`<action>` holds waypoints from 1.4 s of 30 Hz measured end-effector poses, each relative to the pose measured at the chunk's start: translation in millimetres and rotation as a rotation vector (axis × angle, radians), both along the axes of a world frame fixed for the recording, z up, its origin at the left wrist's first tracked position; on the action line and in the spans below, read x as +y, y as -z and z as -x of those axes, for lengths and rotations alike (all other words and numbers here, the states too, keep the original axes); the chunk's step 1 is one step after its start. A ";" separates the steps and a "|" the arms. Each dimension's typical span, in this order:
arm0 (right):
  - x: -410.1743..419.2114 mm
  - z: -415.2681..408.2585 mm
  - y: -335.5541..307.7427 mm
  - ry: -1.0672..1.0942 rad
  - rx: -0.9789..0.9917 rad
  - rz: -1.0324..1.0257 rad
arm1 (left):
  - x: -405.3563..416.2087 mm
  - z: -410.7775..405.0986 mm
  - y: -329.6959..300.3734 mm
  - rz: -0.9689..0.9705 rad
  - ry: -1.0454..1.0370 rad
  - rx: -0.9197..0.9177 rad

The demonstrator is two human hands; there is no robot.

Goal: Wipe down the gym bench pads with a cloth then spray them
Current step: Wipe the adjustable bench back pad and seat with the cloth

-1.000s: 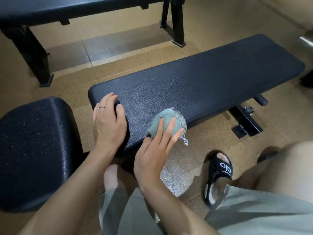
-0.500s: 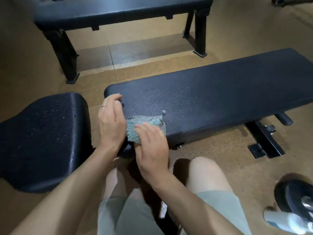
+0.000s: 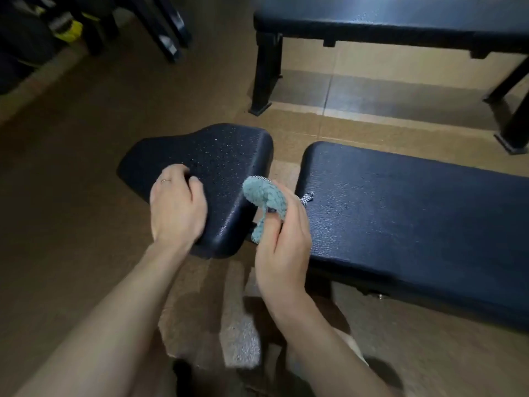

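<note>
Head view, the only one. My left hand (image 3: 177, 206) lay on the near-left corner of the small seat pad (image 3: 217, 167), fingers curled over the pad's near edge, gripping it. My right hand (image 3: 282, 242) hovered over the gap between that pad and the long bench (image 3: 415, 224), pinching the teal cloth (image 3: 264, 196) bunched between thumb and fingers; a checkered corner poked out toward the bench. The cloth touched neither pad, as far as I could tell.

Risks, as I judged them: the cloth was held loosely bunched, so one pass might cover only a narrow strip and leave the seat pad's far edge unwiped. The pinch looked light; dragging across the grainy vinyl could pull the cloth free and drop it into the gap. No spray bottle was in sight, so the later step would need a search.

Surface: black textured vinyl, pale specks scattered across the seat pad, a faint sheen on the long bench. Room: tan speckled floor (image 3: 86, 224), a second black bench (image 3: 386, 21) beyond, dark equipment at far left, dim light.
</note>
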State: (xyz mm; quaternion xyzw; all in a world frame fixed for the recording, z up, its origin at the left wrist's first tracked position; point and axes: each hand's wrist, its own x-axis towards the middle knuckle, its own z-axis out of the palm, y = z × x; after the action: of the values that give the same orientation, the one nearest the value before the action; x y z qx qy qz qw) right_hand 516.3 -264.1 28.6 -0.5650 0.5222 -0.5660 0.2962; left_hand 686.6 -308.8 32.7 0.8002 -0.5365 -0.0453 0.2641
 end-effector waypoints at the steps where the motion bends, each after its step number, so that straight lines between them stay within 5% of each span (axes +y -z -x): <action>1: -3.6 -11.1 2.2 -0.015 0.005 0.007 | -0.4 -0.1 2.6 0.018 0.004 0.000; 7: -17.8 -55.4 23.4 0.026 0.068 -0.030 | 1.1 -3.2 6.5 0.090 0.017 0.041; 14: -12.7 -79.3 29.9 -0.138 0.553 -0.223 | -8.5 -23.8 9.3 0.004 0.137 0.083; 18: -12.0 -86.1 28.7 -0.088 0.698 -0.242 | -12.3 -63.1 4.8 -0.036 0.477 -0.263; 22: -12.5 -101.8 26.0 -0.002 0.791 -0.246 | -32.0 -101.1 6.4 0.067 0.693 -0.310; 28: -11.7 -125.1 16.3 0.076 0.991 -0.364 | -35.8 -105.9 13.1 0.047 0.667 -0.160; 42: -61.6 -130.5 2.2 0.028 1.058 -0.505 | -43.0 -107.7 17.3 0.041 0.710 -0.195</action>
State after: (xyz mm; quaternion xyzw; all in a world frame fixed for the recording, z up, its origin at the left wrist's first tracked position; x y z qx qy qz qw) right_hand 646.7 -325.6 26.4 -0.6758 0.7251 -0.0688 0.1132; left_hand 794.4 -351.8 15.3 0.5593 -0.8042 -0.0469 0.1956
